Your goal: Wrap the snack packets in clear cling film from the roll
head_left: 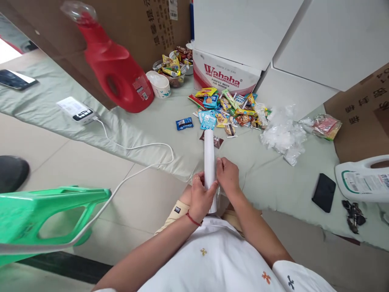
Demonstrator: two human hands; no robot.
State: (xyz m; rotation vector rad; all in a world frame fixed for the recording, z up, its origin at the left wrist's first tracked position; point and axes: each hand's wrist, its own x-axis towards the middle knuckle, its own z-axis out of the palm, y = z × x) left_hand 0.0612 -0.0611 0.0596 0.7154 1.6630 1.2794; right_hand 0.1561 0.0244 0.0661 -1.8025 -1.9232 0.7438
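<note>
Here's the white roll (209, 156), held in front of the shirt (209, 251), its far end reaching over the cloth-covered table (243, 162) and partly covering a brown packet (217, 140). The left hand (202, 194) is clamped round the lower part, thumb across the front, and the right hand (228, 176) sits close against the other side, fingers curled in; whether it pinches a loose edge, I can't tell. The two hands are near each other, with the roll between them. It looks light and straight, fairly stiff as a whole, though the wound layer seems thin and soft, easy to crease or tear. That smooth surface could well be slippery, so a full wrap round the middle should be the surest hold, with the other hand best at the side or an end, and no hard squeezing. Beyond it lie the snacks (225, 105), heaped before the water box (226, 73).
</note>
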